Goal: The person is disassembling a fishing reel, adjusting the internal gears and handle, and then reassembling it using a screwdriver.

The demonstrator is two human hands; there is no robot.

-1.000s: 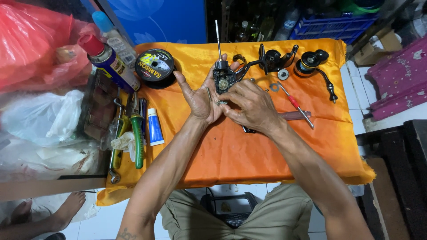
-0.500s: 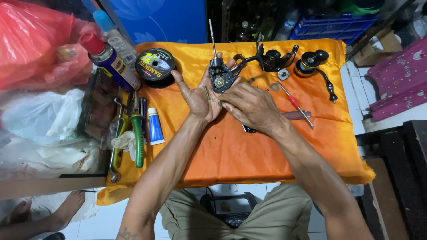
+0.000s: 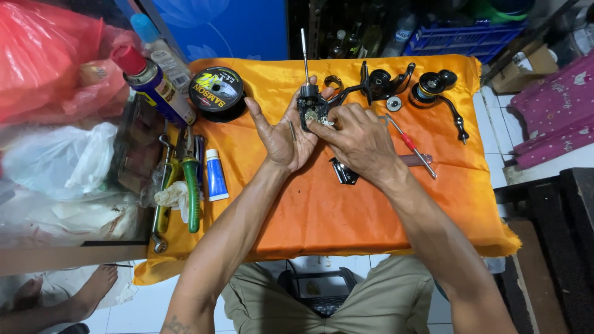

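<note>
Nearest the body, the two forearms reach up over the orange cloth (image 3: 322,216), which hangs loose over the table's front edge; a snag from an elbow could drag it and everything on it, so that is one risk. A small black plate (image 3: 344,172) lies on the cloth just below the right wrist, close enough that a shift of the arm could sweep it off. Above it, the left hand (image 3: 281,133) is turned palm up, its fingers spread, cradling the opened reel body (image 3: 311,110) between thumb and fingertips rather than clamping it. The right hand (image 3: 359,139) curls over, its fingertips pinched at the exposed gears inside the body; what they pinch is too small to tell. With the body held so loosely above the cloth, a slip could tip it and let small parts drop into the folds, where they would be hard to find. The thin shaft (image 3: 304,52) stands up from the body and could bend if knocked. Just right of the hand lies a red-handled screwdriver (image 3: 409,145), easy to nudge. Farther off sit the rotor frame (image 3: 383,81), the spool with its handle (image 3: 436,86) and a spool of line (image 3: 216,93), with a spray can (image 3: 151,83) leaning at the left.
</note>
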